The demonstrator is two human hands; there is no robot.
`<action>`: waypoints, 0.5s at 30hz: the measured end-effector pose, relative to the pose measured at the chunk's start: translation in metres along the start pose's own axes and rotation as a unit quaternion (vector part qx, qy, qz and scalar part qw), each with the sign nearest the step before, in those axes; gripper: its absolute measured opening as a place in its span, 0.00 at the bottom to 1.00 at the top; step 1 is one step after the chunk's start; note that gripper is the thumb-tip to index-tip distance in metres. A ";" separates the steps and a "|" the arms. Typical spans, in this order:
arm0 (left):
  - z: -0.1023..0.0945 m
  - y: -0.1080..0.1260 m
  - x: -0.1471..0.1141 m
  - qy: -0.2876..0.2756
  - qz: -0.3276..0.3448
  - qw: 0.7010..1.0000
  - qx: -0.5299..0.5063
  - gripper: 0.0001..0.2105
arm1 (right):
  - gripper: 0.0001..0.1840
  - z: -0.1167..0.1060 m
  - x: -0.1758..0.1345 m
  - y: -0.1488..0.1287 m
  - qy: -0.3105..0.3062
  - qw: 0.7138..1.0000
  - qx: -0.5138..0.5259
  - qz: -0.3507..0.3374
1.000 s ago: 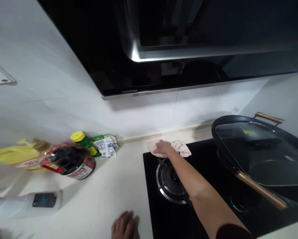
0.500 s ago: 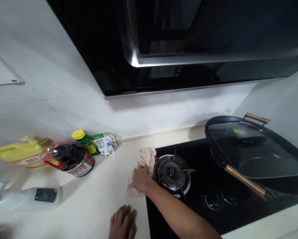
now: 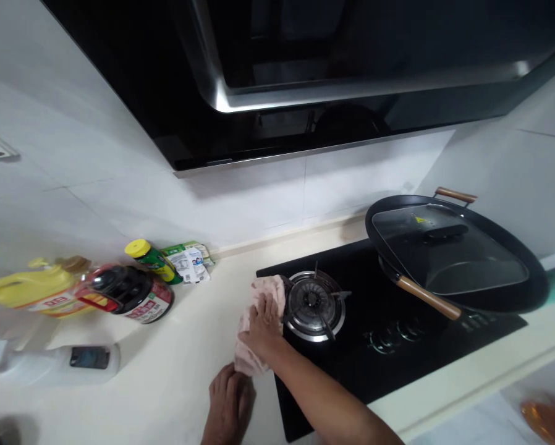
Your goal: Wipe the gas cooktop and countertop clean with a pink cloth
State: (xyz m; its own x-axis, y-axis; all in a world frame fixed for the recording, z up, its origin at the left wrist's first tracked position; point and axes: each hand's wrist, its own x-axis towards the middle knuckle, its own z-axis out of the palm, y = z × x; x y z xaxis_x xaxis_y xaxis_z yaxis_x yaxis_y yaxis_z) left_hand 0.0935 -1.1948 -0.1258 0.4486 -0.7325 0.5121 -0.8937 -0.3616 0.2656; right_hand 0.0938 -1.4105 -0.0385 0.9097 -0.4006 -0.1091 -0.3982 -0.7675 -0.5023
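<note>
My right hand (image 3: pixel 264 327) presses a crumpled pink cloth (image 3: pixel 247 361) down at the left edge of the black gas hob (image 3: pixel 351 371). Its fingers lie over the cloth, bent a little into it. Right of the cloth is the round burner (image 3: pixel 311 301) with its metal pan supports. My left hand (image 3: pixel 226 398) rests on the pale countertop (image 3: pixel 180 364), its fingers slightly curled and with nothing seen in them. It lies close to the cloth's lower corner; whether it touches the cloth I cannot tell.
A wok (image 3: pixel 528 272) with a glass lid (image 3: pixel 444 253) sits on the hob's right side, its wooden handle (image 3: pixel 428 296) pointing toward me. Bottles, including a dark sauce jug (image 3: pixel 133 293) and yellow-capped container (image 3: pixel 154 259), stand left beside packets (image 3: pixel 191 262). A range hood (image 3: pixel 305 123) hangs above.
The camera view has shifted, showing more of the hob's right side. My right hand's fingers have spread flatter over the cloth. My left hand now lies nearer to the cloth.
</note>
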 end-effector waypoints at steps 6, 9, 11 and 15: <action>0.011 -0.010 -0.010 0.045 -0.025 0.998 -0.033 0.11 | 0.38 0.036 -0.066 0.027 0.017 0.995 0.047 -0.091; 0.015 -0.011 -0.009 0.067 -0.036 0.996 -0.056 0.10 | 0.34 0.053 -0.101 0.042 0.048 0.990 0.068 -0.113; 0.016 -0.011 -0.006 0.067 -0.039 0.995 -0.065 0.11 | 0.35 0.064 -0.124 0.052 0.083 0.988 0.075 -0.109; 0.014 -0.010 0.001 0.038 -0.029 0.996 -0.069 0.11 | 0.36 0.077 -0.164 0.089 0.173 0.981 0.052 -0.072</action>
State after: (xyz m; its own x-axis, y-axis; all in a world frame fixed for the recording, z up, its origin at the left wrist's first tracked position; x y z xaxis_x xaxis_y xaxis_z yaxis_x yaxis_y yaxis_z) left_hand 0.1023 -1.2001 -0.1394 0.5037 -0.6653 0.5511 -0.8586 -0.3150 0.4045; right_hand -0.0813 -1.3746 -0.1312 0.8545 -0.4510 0.2576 -0.2375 -0.7804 -0.5784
